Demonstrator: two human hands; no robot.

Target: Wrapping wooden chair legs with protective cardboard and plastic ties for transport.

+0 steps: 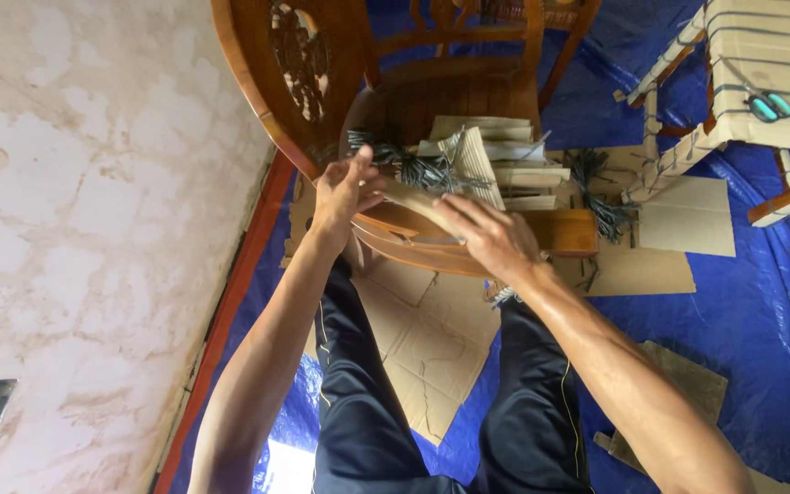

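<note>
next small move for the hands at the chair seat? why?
Probably press the cardboard strip flat along the seat rim: the right hand lies on it, the left hand pinches its far end by the dark ties, and it looks loose.

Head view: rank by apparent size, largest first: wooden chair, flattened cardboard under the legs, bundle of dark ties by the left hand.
1. wooden chair
2. flattened cardboard, though it lies nearer the camera, so its rank against the chair is unsure
3. bundle of dark ties, clearly smallest, by the left hand
</note>
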